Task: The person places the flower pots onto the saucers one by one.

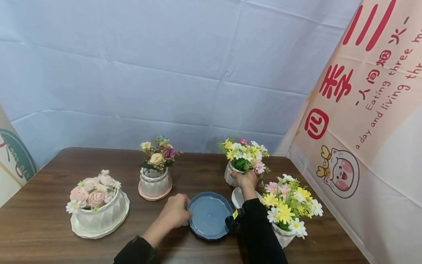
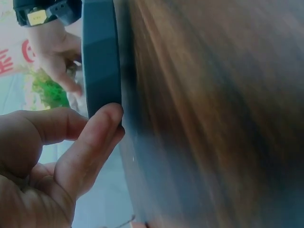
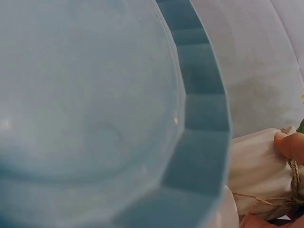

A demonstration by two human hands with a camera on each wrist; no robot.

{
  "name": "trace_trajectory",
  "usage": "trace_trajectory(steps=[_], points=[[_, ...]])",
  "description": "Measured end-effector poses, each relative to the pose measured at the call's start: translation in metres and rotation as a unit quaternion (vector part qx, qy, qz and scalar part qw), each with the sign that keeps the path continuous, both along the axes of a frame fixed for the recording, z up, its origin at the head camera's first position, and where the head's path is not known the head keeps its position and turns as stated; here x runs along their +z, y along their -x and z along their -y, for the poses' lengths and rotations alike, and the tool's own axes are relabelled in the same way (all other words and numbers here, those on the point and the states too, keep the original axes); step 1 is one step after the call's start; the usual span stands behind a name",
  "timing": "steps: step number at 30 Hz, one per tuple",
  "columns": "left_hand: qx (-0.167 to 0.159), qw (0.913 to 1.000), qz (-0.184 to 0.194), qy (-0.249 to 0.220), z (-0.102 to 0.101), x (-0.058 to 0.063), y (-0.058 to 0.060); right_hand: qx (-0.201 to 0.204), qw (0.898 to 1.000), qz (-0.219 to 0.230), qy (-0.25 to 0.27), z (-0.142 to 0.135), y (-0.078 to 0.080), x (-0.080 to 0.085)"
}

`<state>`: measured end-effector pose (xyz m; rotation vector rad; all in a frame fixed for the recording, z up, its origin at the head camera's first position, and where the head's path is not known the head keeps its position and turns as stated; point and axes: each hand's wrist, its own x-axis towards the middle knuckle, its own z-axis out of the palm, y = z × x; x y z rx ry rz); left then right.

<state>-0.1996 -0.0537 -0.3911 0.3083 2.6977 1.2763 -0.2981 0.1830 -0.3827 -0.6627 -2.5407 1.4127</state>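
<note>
My left hand pinches the left rim of a round blue plant saucer with a faceted edge. In the left wrist view the thumb and fingers lie on either side of the saucer's wall, close over the wood. Farther back, my right hand grips a white flower pot planted with yellow, white and pink artificial daisies. Twine is tied round this pot in the right wrist view, where the blue saucer's rim covers much of the scene. Partly behind the right wrist lies a white saucer.
At front right stands another white pot with daisies. A white pot of roses sits on a pink saucer at back centre-left. On the left, a white bowl-shaped pot with pink flowers rests on a white saucer. Cloth hangs behind the table.
</note>
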Motion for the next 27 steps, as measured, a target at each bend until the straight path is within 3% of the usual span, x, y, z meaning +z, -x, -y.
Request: trace_trajectory(steps=[12, 21, 27], points=[[0.012, 0.9994, -0.034, -0.003, 0.015, 0.002, 0.007, 0.010, 1.000, 0.009, -0.025, -0.001, 0.000, 0.000], [0.057, 0.9963, -0.064, 0.002, 0.020, -0.004, 0.017, 0.017, 0.999, 0.001, -0.031, -0.002, -0.001, 0.000], [0.083, 0.9946, -0.062, -0.008, 0.022, -0.006, 0.024, 0.020, 1.000, 0.006, -0.021, -0.002, -0.001, -0.001]])
